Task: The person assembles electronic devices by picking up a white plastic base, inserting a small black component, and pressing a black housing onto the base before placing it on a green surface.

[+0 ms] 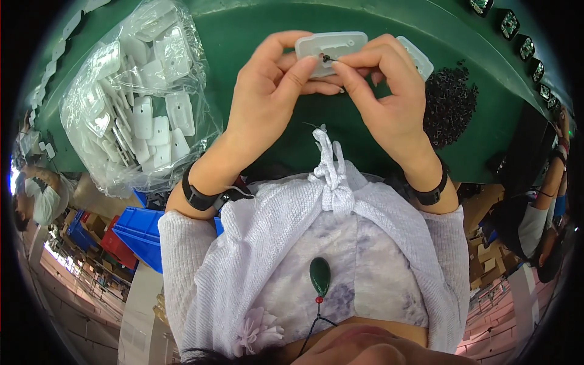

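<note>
Above the green table, my left hand (277,79) grips a translucent white plastic cover (331,41) by its left side, thumb on the near face and fingers behind. A tiny black part (327,59) sits at the cover's near edge, pinched by my right hand (380,79) between thumb and forefinger. The left thumb tip is close beside it. Just past my right hand, another white cover (417,58) lies on the table, partly hidden by the fingers. To the right is a heap of small black parts (451,103).
An open clear plastic bag (201,115) full of white covers (143,118) lies on the left of the table (243,24). Small circuit assemblies (510,24) line the far right edge. Blue bins (139,234) stand below left. Other people sit at both sides, one arm (550,176) showing at right.
</note>
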Action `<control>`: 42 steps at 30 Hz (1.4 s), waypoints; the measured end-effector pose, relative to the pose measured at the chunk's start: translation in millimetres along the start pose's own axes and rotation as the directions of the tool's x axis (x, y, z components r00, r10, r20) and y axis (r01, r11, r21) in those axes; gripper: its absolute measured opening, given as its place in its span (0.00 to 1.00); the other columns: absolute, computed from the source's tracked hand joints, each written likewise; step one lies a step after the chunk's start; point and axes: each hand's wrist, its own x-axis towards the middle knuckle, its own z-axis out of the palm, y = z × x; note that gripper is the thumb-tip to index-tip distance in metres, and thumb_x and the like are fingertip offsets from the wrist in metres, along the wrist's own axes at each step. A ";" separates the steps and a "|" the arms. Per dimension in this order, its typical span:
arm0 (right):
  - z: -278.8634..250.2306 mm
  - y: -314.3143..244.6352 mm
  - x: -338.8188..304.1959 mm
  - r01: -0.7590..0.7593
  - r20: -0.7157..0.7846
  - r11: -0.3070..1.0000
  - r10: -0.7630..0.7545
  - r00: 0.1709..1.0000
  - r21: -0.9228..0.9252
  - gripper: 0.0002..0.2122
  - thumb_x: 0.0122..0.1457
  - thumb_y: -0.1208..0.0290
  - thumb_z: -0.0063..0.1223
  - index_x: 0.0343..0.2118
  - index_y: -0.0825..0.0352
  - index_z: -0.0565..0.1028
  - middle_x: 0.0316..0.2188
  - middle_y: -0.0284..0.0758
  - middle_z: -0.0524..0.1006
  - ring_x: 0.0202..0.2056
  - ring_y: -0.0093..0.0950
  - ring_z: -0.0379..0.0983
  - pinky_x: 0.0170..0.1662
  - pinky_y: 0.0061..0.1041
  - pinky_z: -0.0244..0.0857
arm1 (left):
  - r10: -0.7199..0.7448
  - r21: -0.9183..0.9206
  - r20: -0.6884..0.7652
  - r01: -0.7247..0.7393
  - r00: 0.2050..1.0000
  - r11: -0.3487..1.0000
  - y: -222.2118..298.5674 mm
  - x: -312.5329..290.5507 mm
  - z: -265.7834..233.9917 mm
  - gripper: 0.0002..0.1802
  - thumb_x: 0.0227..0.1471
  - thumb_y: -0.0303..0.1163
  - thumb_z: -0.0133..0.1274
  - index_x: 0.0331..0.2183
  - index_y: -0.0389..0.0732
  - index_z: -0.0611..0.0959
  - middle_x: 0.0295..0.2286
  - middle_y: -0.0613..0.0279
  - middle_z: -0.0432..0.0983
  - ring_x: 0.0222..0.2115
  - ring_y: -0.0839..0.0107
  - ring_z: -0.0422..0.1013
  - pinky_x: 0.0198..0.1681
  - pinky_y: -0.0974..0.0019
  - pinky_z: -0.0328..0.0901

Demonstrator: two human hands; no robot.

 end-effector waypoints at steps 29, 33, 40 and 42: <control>-26.1 5.0 -17.3 -0.484 0.352 0.838 0.386 0.853 0.253 0.11 0.50 0.75 0.63 0.29 0.65 0.69 0.26 0.25 0.68 0.26 0.14 0.61 0.29 0.14 0.54 | 0.078 0.385 0.170 -0.139 0.982 0.913 -9.3 -12.6 7.3 0.12 0.58 0.20 0.46 0.44 0.30 0.69 0.34 0.52 0.76 0.34 0.68 0.76 0.38 0.71 0.72; -21.8 2.9 -9.9 -0.368 0.244 0.910 0.320 0.916 0.190 0.12 0.50 0.76 0.63 0.27 0.65 0.67 0.24 0.24 0.66 0.25 0.13 0.61 0.29 0.14 0.56 | 0.141 0.141 0.147 -0.162 0.979 0.977 -9.0 -4.9 7.4 0.11 0.60 0.23 0.44 0.44 0.30 0.68 0.32 0.51 0.76 0.31 0.69 0.75 0.33 0.73 0.71; -32.6 -1.1 61.1 -0.311 0.178 0.940 0.285 0.942 0.141 0.11 0.53 0.73 0.58 0.36 0.70 0.71 0.25 0.30 0.70 0.29 0.20 0.67 0.31 0.20 0.62 | -0.077 0.201 -0.133 0.103 0.988 0.974 0.9 28.5 -27.7 0.14 0.54 0.28 0.53 0.42 0.35 0.71 0.33 0.52 0.74 0.24 0.72 0.69 0.29 0.71 0.64; -51.9 30.1 103.9 0.170 -0.139 0.813 -0.293 0.946 -0.557 0.15 0.52 0.66 0.60 0.37 0.68 0.69 0.23 0.39 0.68 0.26 0.31 0.69 0.32 0.27 0.64 | 0.340 0.731 -0.059 -0.191 0.939 0.655 0.9 44.2 -21.8 0.15 0.59 0.28 0.46 0.47 0.34 0.70 0.22 0.60 0.75 0.19 0.80 0.66 0.22 0.75 0.60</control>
